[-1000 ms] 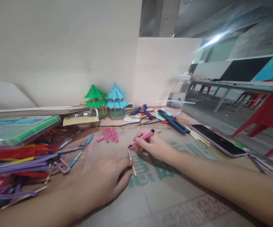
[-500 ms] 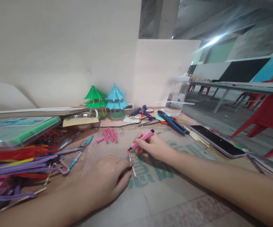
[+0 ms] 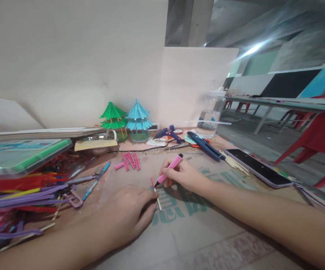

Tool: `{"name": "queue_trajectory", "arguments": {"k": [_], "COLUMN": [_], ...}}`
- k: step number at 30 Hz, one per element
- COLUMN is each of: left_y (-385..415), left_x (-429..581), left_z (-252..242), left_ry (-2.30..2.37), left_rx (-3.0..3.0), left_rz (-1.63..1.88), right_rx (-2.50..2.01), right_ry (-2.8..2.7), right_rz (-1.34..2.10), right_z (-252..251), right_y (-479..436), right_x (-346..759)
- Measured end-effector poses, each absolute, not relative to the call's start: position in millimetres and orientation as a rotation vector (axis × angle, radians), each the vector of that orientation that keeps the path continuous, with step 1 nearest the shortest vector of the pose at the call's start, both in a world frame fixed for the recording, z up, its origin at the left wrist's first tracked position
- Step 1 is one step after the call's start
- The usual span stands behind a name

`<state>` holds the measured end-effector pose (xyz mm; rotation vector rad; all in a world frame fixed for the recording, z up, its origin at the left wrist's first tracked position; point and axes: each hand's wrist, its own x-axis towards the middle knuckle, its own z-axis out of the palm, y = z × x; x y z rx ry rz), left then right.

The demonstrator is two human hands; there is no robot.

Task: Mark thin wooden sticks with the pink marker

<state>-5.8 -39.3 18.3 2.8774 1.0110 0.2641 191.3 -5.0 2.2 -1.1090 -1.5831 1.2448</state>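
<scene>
A thin wooden stick lies on the plastic sheet, pink at its far end and pale at its near end. The fingers of my left hand hold it near the middle. My right hand grips a pink marker whose black tip touches the stick's pink stretch. Beyond my left hand are several pink sticks and a pink marker cap.
Behind stand a green model pavilion and a blue one. A glue gun, a navy cutter, a bottle and a phone lie right. Leftward are pipe cleaners and a plastic case.
The marker's tip has moved down the stick toward my left fingers, and the pink stretch reaches farther. My left hand stays in place.
</scene>
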Motion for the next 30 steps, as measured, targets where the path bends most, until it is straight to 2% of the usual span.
{"name": "queue_trajectory", "arguments": {"k": [10, 30], "left_y": [-39.1, -39.7], "left_x": [-7.3, -7.9], "left_z": [16.0, 15.6], "left_ry": [1.002, 1.006], "left_rx": [2.885, 2.924], "left_rz": [0.333, 0.257], "right_rx": [-1.119, -1.104], "right_ry": [-1.608, -1.590], "right_rz": [1.198, 1.234], "right_z": [-1.3, -0.8], "right_y": [-3.4, -4.7], "right_x": [191.9, 190.8]}}
